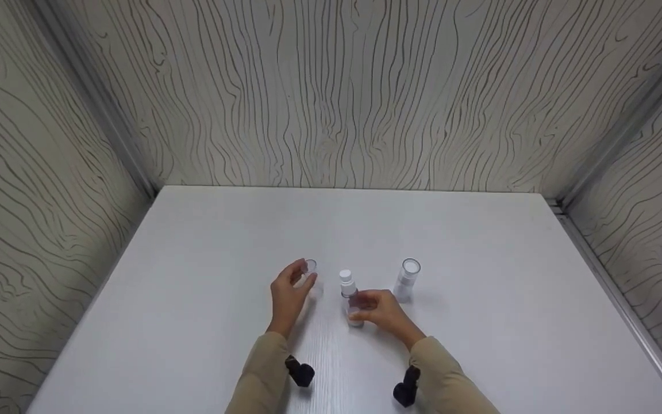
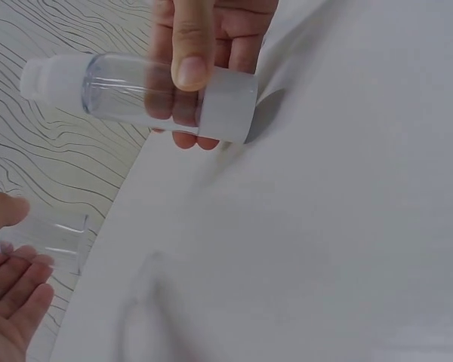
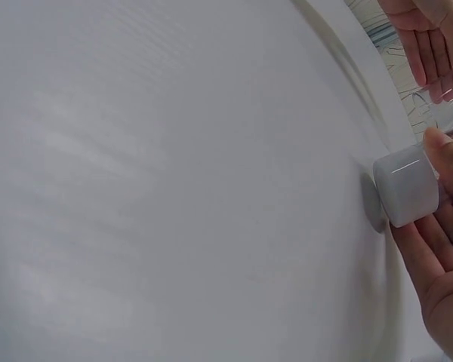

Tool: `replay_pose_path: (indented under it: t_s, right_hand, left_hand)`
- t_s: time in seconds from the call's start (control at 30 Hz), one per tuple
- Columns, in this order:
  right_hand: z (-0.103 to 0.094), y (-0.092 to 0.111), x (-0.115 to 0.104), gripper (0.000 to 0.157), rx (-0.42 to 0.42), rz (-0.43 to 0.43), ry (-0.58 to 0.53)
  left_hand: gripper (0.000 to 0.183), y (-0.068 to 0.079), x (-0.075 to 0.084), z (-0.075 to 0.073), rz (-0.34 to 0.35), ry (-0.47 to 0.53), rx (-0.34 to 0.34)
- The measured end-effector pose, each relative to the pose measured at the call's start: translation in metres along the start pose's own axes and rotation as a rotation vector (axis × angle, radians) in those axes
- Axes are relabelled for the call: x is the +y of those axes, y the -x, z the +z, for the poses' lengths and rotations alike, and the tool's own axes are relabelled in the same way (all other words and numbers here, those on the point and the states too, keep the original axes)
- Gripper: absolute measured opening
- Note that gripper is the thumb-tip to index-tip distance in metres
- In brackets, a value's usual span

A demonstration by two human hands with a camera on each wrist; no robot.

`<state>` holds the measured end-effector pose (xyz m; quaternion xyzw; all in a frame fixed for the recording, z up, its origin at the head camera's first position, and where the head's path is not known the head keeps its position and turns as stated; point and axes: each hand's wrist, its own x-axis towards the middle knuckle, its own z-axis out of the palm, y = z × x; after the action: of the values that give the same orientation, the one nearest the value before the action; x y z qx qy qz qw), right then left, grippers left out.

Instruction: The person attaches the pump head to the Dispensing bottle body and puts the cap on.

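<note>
My left hand (image 1: 289,294) holds a clear, see-through cap (image 1: 310,266) between thumb and fingers; the left wrist view shows this clear cap (image 2: 64,240) at the left edge. To its right, my right hand (image 1: 387,313) grips a small pump bottle (image 1: 347,284) around its lower body. This bottle (image 2: 228,105) has a white top, a clear middle and a white base, and the right fingers show through its clear wall. In the right wrist view the white base (image 3: 408,186) sits close over its shadow on the table. Cap and bottle are apart.
A second slim bottle (image 1: 406,280), white and clear with a round clear rim on top, stands just right of my right hand. All of this is on a white table (image 1: 204,241), with wood-grain patterned panels (image 1: 331,92) behind and at both sides.
</note>
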<state>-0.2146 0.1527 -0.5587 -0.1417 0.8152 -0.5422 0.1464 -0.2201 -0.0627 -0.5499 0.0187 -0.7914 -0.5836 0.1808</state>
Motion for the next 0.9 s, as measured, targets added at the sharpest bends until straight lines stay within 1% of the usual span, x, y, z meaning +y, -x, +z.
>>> replay_pose_path:
  t_s: [0.27,0.5,0.6,0.8,0.9]
  right_hand:
    - [0.000,0.000,0.000,0.051,0.005,-0.018,-0.004]
    - [0.000,0.000,-0.002,0.052,0.010,0.005,-0.001]
    - [0.000,0.001,-0.004,0.052,0.006,0.008,-0.002]
    - [0.002,-0.001,-0.004,0.045,0.007,-0.040,0.009]
    - [0.004,-0.001,-0.003,0.044,0.024,-0.038,0.001]
  left_hand:
    - [0.038,-0.002,0.008,-0.004,0.023,0.036,0.014]
    - [0.040,-0.002,0.016,-0.004,-0.020,0.039,0.017]
    - [0.040,-0.001,0.019,-0.004,-0.028,0.052,0.020]
    - [0.039,0.000,0.026,-0.006,-0.033,0.100,0.035]
    - [0.040,0.001,0.030,-0.007,-0.051,0.133,0.038]
